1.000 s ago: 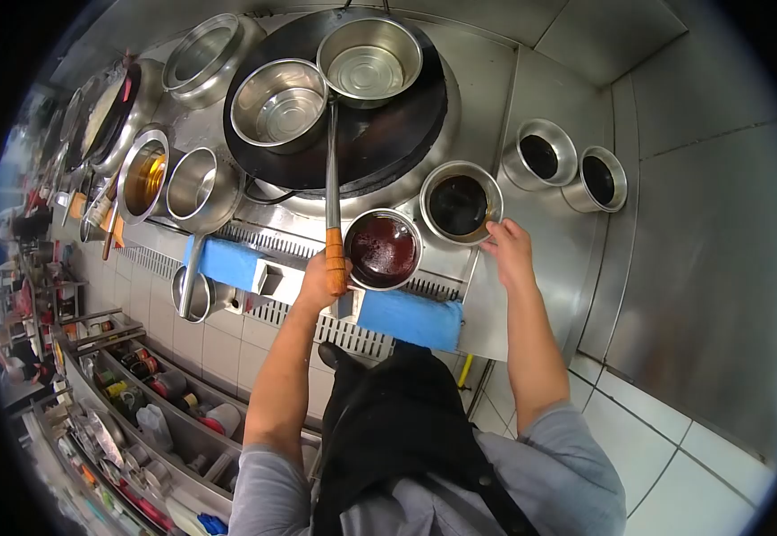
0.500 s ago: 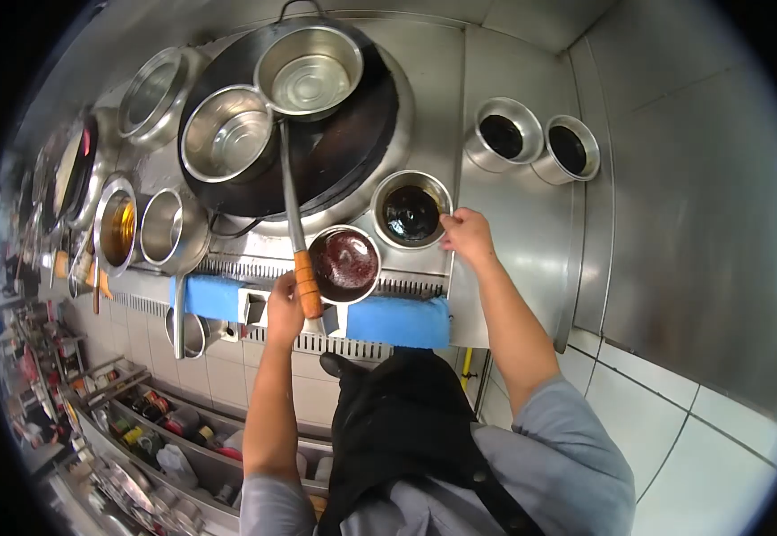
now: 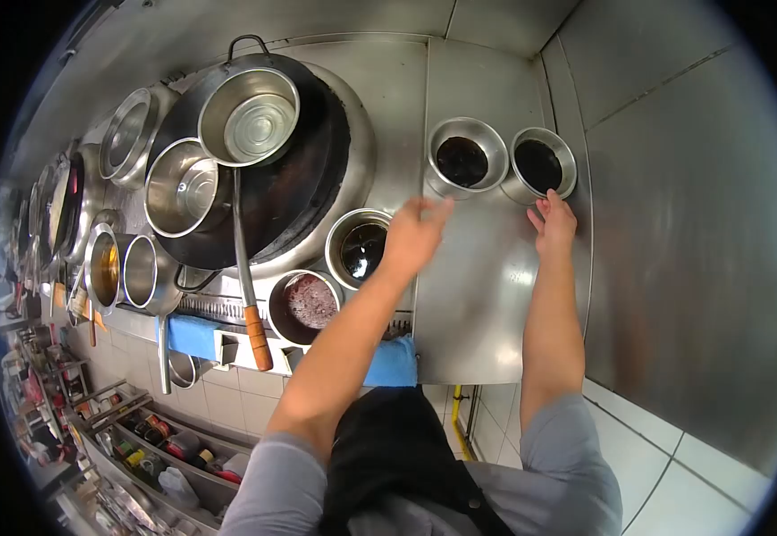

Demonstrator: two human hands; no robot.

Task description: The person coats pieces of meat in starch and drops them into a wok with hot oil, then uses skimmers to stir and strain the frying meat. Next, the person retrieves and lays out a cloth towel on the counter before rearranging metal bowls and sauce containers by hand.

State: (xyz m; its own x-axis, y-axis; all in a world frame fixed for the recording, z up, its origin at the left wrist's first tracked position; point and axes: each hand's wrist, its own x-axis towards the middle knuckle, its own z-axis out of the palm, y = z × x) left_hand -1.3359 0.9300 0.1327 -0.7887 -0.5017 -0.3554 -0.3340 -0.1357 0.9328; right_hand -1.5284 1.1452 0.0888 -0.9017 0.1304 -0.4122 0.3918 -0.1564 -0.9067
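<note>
Two metal pots of dark liquid stand side by side on the steel counter, a left pot and a right pot. My right hand is at the near rim of the right pot, fingers stretched and thumb apart. Slightly blurred, my left hand reaches toward the left pot with loosely spread fingers and nothing visible in them. Below its wrist and forearm are another pot of dark liquid, partly covered, and a pot of foamy reddish liquid.
A large black wok holds a metal bowl and a wooden-handled ladle. More metal pots stand at left. Blue cloths lie along the stove's front edge. A steel wall rises at right.
Both hands have moved right: the left from beside the ladle handle and reddish pot, the right from the stove-side dark pot to the far-right pot. The view has shifted right.
</note>
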